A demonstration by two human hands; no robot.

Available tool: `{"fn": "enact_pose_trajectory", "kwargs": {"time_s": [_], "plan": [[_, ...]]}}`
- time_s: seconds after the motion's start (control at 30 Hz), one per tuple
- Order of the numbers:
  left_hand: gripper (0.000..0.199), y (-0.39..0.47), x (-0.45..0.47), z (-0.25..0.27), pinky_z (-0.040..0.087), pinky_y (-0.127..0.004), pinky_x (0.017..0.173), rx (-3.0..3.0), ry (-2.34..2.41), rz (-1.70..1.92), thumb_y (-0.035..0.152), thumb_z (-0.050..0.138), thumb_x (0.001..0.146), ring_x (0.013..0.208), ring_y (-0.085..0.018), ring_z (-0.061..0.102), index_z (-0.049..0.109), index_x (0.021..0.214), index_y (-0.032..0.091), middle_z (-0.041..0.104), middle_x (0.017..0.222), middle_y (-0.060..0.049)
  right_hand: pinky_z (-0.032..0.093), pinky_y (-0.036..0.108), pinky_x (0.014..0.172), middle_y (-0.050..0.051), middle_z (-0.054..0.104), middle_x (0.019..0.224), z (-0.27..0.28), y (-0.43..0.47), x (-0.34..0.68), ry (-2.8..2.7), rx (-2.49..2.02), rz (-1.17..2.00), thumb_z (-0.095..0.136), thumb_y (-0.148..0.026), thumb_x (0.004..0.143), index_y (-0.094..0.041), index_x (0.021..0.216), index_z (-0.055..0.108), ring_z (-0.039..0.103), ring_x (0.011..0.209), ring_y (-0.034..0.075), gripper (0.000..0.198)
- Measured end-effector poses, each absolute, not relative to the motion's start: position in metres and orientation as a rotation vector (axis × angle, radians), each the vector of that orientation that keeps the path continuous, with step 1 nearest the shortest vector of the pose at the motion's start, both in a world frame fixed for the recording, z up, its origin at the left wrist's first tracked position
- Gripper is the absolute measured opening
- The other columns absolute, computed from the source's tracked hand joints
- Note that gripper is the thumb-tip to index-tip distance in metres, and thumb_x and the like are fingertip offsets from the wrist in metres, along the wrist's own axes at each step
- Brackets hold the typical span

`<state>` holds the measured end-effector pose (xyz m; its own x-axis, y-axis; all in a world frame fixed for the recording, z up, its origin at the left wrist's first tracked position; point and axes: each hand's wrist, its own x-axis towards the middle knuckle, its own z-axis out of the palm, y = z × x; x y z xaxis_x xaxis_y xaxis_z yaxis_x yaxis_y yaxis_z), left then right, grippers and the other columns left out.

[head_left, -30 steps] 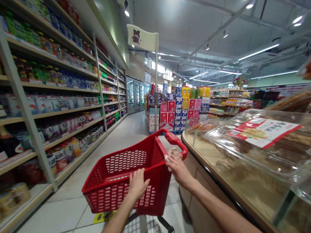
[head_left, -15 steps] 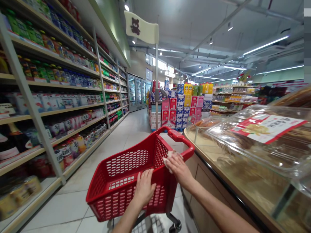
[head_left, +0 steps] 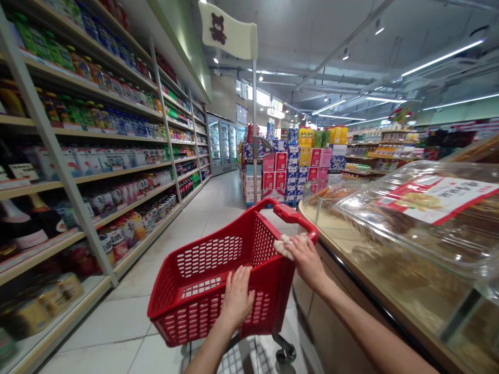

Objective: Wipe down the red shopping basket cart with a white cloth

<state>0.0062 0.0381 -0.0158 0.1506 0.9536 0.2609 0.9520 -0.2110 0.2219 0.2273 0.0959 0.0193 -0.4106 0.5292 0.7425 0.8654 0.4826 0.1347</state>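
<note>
A red plastic shopping cart with perforated walls stands before me, its basket without goods. Over the rim of its near side lies my left hand, fingers together across the edge and thumb apart, holding the rim. My right hand is closed over a crumpled whitish cloth, pressed on the cart's rim just below the handle. Part of the cloth is hidden beneath the fingers. From the cart rises a pole with a cream flag bearing a brown bear.
Drink shelves run along the left. A counter with clear plastic food boxes stands close on the right, near my right arm. Stacked cartons are ahead, and fridges line the far left. Tiled floor surrounds the cart.
My right hand has slid the cloth right along the rim toward the handle's end. The left hand stays on the rim. The whole view has shifted slightly, putting the cart farther right.
</note>
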Motion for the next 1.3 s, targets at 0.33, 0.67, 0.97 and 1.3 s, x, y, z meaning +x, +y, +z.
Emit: {"fn": "enact_pose_trajectory", "kwargs": {"time_s": [0.33,0.67,0.97,1.3], "plan": [[0.062,0.036,0.006,-0.014,0.017,-0.043,0.107,2.455,1.974,0.464,0.017,0.039,0.069,0.128,-0.019,0.023,0.027,0.130,0.011,0.033,0.137,-0.008,0.042,0.036,0.085,0.007,0.062,0.102,0.031,0.087,0.212,-2.056,-0.930,-0.530,0.043,-0.012,0.081,-0.022,0.094,0.062,0.055,0.096,0.019,0.026],[0.067,0.033,0.011,-0.011,0.014,-0.043,0.107,2.419,1.988,0.468,0.017,0.040,0.065,0.129,-0.020,0.022,0.026,0.131,0.011,0.032,0.138,-0.008,0.040,0.041,0.095,0.006,0.052,0.122,-0.028,0.068,0.245,-1.735,-1.006,-0.396,0.036,-0.006,0.081,-0.024,0.107,0.059,0.037,0.121,0.020,0.040],[0.065,0.033,0.012,-0.009,0.014,-0.042,0.107,2.425,2.000,0.449,0.016,0.039,0.066,0.128,-0.020,0.023,0.027,0.130,0.010,0.032,0.138,-0.009,0.034,0.039,0.100,0.006,0.044,0.129,-0.011,0.052,0.261,-1.576,-1.112,-0.246,0.033,0.000,0.073,-0.020,0.116,0.053,0.041,0.118,0.019,0.051],[0.065,0.032,0.013,-0.009,0.014,-0.041,0.107,2.408,1.985,0.461,0.017,0.039,0.067,0.128,-0.019,0.023,0.026,0.131,0.011,0.031,0.138,-0.008,0.047,0.034,0.088,0.003,0.055,0.119,-0.079,0.035,0.246,-1.962,-1.076,-0.241,0.036,-0.004,0.079,-0.026,0.116,0.053,0.047,0.112,0.017,0.047]]}}
